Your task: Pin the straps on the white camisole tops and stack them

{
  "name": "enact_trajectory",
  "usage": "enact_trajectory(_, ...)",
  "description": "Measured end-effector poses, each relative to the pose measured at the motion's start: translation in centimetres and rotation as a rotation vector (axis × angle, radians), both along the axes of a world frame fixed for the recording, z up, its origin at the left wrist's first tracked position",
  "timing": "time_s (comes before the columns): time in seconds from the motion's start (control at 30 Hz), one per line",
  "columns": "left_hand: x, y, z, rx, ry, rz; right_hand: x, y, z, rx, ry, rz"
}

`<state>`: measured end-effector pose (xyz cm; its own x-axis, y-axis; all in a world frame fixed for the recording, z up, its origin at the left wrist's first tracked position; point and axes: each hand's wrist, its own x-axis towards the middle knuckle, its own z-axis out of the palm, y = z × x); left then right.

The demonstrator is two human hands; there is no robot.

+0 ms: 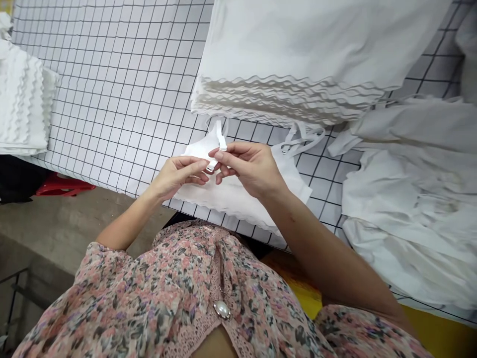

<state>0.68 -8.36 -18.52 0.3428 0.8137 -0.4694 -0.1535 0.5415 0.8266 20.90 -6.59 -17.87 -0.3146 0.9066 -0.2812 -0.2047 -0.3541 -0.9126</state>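
A small white garment (238, 196) with a scalloped edge lies on the checked table near its front edge. My left hand (179, 174) and my right hand (251, 166) meet above it, both closed in a pinch. They hold a narrow white strap (222, 139) of the garment, which loops up between the fingertips. My right thumb and forefinger pinch the strap just below a small slider. My left fingers grip its lower end.
A tall stack of white scalloped pieces (290, 99) sits just behind my hands. Loose white cloth (413, 199) is heaped at the right. Another white stack (22, 104) lies at the left edge. The checked tablecloth (122, 89) covers the table; a red object (61, 184) shows below it.
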Motion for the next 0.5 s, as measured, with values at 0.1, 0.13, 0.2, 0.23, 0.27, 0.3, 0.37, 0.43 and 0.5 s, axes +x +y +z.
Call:
enact_trajectory(0.1, 0.5, -0.4, -0.4, 0.027, 0.011, 0.028, 0.4, -0.2, -0.6, 0.078, -0.082, -0.023)
enact_trajectory(0.13, 0.7, -0.4, -0.4, 0.069, 0.032, 0.034, 0.7, -0.3, -0.9, 0.142, -0.154, -0.055)
enact_trajectory(0.2, 0.8, -0.1, -0.2, 0.213, 0.117, 0.026, 1.3, -0.3, -1.2, 0.363, -0.346, -0.131)
enact_trajectory(0.23, 0.8, 0.1, 0.0, 0.304, 0.171, 0.012, 1.7, -0.3, -1.2, 0.509, -0.436, -0.142)
enact_trajectory(0.27, 0.8, 0.4, 0.3, 0.397, 0.224, -0.012, 2.0, -0.2, -1.2, 0.656, -0.502, -0.117)
enact_trajectory(0.3, 0.8, 0.8, 0.6, 0.483, 0.270, -0.040, 2.3, 0.0, -1.2, 0.783, -0.543, -0.055)
enact_trajectory(0.37, 0.8, 1.5, 1.3, 0.626, 0.331, -0.086, 2.7, 0.4, -0.9, 0.927, -0.581, 0.101)
enact_trajectory(0.43, 0.9, 2.3, 1.9, 0.726, 0.373, -0.118, 3.1, 1.0, -0.5, 0.942, -0.627, 0.166)
enact_trajectory(0.5, 1.2, 2.8, 2.4, 0.806, 0.411, -0.150, 3.6, 1.5, -0.1, 0.903, -0.670, 0.158)
